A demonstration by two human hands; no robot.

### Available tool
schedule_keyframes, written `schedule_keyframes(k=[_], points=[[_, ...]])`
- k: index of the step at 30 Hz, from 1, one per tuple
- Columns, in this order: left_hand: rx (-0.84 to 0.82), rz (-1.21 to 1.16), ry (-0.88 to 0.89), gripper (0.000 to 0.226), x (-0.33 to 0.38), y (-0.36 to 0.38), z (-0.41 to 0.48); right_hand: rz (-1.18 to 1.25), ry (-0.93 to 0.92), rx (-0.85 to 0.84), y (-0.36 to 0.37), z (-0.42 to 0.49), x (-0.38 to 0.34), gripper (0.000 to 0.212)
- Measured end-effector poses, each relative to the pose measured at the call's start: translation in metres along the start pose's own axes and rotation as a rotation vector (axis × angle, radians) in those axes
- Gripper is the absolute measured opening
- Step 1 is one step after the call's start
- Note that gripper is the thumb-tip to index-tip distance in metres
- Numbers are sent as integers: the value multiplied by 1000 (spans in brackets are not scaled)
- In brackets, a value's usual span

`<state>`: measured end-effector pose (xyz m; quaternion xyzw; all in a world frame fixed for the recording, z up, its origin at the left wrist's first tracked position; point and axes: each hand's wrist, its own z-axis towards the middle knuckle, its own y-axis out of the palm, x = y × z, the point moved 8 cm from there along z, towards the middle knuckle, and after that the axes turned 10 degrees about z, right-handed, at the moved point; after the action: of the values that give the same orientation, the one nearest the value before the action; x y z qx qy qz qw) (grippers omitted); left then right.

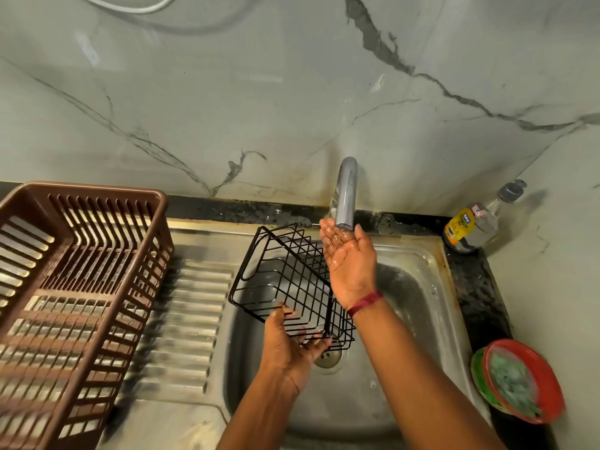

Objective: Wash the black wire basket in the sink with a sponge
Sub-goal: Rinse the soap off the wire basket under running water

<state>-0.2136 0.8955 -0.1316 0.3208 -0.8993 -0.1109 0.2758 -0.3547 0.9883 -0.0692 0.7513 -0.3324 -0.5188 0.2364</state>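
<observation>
The black wire basket [285,280] is tilted over the steel sink [418,287], and my left hand [292,345] grips its near lower edge from underneath. My right hand [347,254] is open and wet, palm up, cupped directly under the grey tap spout [345,193], just right of the basket. A green sponge [513,384] lies in a red dish [545,378] on the counter at the right of the sink, away from both hands.
A brown plastic dish rack [74,287] stands on the ribbed drainboard [185,319] at the left. A dish soap pump bottle [470,222] sits in the back right corner. The sink drain [328,357] lies below the basket. A marble wall rises behind.
</observation>
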Motion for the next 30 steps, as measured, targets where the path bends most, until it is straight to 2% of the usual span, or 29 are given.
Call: schedule_keyframes(k=[2,4,8,12,18,21,25,28,30], points=[[19,-13,18,29,13,-17,-14,222,97,-10,-6,1,3,51],[40,-28,24,26,12,-12,-9,337,158,-42,-6,-1,10,46],[50,7,3,21,15,-7,-14,326,198,-115,6,-5,12,35],[44,18,-23,23,11,-8,-11,39,221,-79,10,-4,13,32],[58,44,-34,31,10,-10,-7,-401,80,111,7,-3,-7,38],[67,120,-50,38,11,-11,-7,-618,-4,58,18,-5,-18,25],[116,258,-35,33,14,-17,-6,-929,-138,-70,34,-13,-28,13],[172,402,39,54,18,-22,-2,-1067,-199,-73,31,-19,-36,13],[205,500,93,66,20,-19,-2,-1297,-267,-97,33,-24,-40,7]])
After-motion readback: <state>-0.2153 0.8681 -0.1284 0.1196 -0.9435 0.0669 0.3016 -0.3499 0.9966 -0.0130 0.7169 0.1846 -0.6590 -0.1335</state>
